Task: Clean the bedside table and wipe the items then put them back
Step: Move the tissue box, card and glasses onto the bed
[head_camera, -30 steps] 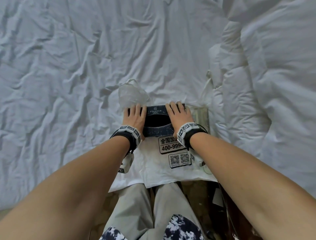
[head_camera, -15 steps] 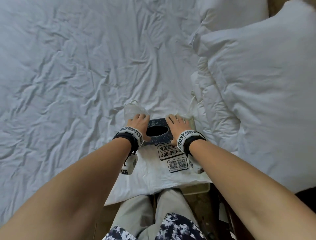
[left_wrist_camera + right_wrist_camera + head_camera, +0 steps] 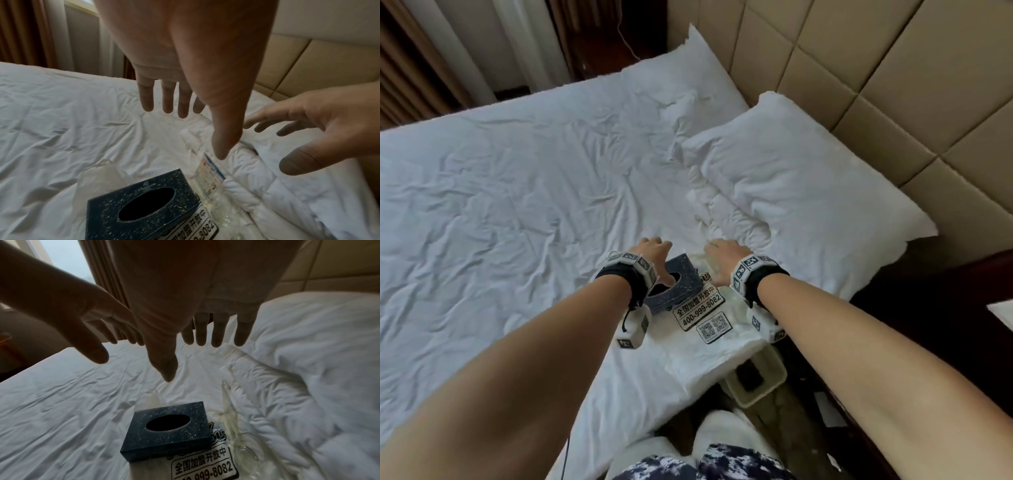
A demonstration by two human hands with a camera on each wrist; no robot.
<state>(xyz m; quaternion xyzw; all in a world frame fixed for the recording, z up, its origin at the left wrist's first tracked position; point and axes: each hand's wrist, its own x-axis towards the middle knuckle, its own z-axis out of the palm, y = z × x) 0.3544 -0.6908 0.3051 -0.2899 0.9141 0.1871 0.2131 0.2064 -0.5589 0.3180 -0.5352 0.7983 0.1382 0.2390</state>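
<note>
A dark blue speckled tissue box (image 3: 683, 286) with an oval hole lies on a white printed plastic bag (image 3: 709, 342) at the near edge of the bed. My left hand (image 3: 650, 250) hovers over the box's left side, fingers straight and spread, holding nothing. My right hand (image 3: 722, 251) hovers to the right of the box, also open and empty. The left wrist view shows the box (image 3: 144, 203) below the palm, with a clear acrylic card stand (image 3: 209, 175) lying beside it. A glass cup (image 3: 246, 451) lies right of the box (image 3: 168, 430) in the right wrist view.
Rumpled white sheet covers the bed; a pillow (image 3: 808, 192) and bunched duvet lie to the right against a padded beige headboard (image 3: 893, 85). A dark wooden bedside table (image 3: 945, 301) stands at far right. A small waste bin (image 3: 756, 380) sits on the floor by my knees.
Both hands have let go of the tissue box's sides and lifted off it with fingers spread. The head view has tilted up, bringing the pillows and headboard into sight.
</note>
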